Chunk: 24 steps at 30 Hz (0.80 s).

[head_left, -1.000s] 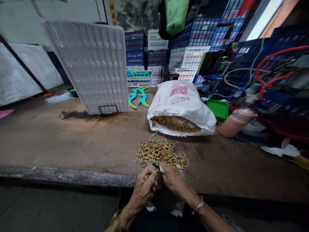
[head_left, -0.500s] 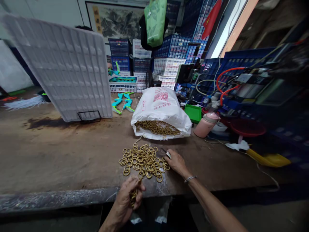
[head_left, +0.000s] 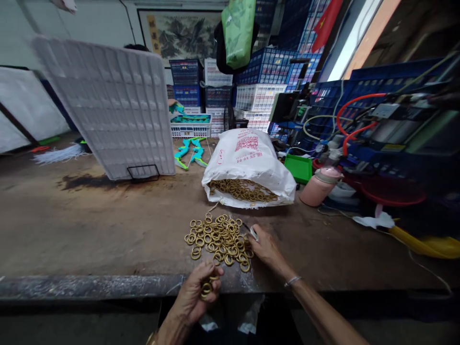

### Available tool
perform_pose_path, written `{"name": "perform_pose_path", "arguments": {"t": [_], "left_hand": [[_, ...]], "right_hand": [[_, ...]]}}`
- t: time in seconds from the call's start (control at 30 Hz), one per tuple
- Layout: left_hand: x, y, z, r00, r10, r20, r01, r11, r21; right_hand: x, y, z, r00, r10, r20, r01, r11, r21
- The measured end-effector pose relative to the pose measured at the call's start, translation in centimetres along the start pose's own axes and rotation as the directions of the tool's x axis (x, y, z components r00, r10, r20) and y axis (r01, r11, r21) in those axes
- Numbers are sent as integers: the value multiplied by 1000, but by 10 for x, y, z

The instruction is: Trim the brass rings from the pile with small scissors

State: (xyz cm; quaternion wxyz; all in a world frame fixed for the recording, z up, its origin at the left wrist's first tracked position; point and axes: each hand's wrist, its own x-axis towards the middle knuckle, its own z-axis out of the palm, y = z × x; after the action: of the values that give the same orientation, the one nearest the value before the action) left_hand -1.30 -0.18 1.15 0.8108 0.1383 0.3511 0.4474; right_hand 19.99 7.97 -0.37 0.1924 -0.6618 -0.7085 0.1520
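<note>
Brass-coloured rings [head_left: 219, 237] lie in a loose heap near the front edge of the table. Close to the edge, my left hand [head_left: 199, 292] curls around several of these rings, with some showing between thumb and fingers. My right hand [head_left: 264, 244] is at the heap's right side, fingers bent and touching the outer rings. A thin dark tool [head_left: 246, 226] with a pale part pokes out of its grip; its exact kind is unclear. Behind the heap, a white woven sack [head_left: 247, 158] lies on its side, its mouth facing me and full of the same rings.
A white plastic panel [head_left: 111, 110] leans upright on a wire stand [head_left: 143, 173] at left. Teal toy bows [head_left: 190, 152] lie behind. On the right are a green tray [head_left: 298, 168], a pink bottle [head_left: 321, 187] and machinery with orange hoses. Stacked crates [head_left: 264, 98] stand at the back.
The view has swung slightly left, so everything sits further right. My left hand has turned a little and shows its held rings more clearly. My right hand remains at the heap's right side.
</note>
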Motion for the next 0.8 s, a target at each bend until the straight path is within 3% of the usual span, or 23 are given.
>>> {"name": "perform_pose_path", "arguments": {"t": [0.13,0.3,0.47,0.57,0.73,0.8], "left_hand": [[1,-3,2,995,85,-47,-80,993,86],[-2,-6,2,975,210,-76,-191,959,209],[-6,-9,-4,955,274,-116,-227,924,308],[-9,-10,-5,922,358,-151,-247,840,484],[-13,-10,-2,828,559,-38,-401,639,657],[-15,-11,-1,837,547,-33,-396,646,653]], "right_hand": [[-20,-40,11,989,-150,-13,146,937,317],[-41,-76,27,975,-223,6,196,870,453],[-48,-88,30,970,-229,83,150,828,540],[-49,-90,29,970,-206,129,96,812,576],[-50,-90,30,969,-158,190,15,806,592],[-52,-91,29,970,-143,196,-4,797,604]]}}
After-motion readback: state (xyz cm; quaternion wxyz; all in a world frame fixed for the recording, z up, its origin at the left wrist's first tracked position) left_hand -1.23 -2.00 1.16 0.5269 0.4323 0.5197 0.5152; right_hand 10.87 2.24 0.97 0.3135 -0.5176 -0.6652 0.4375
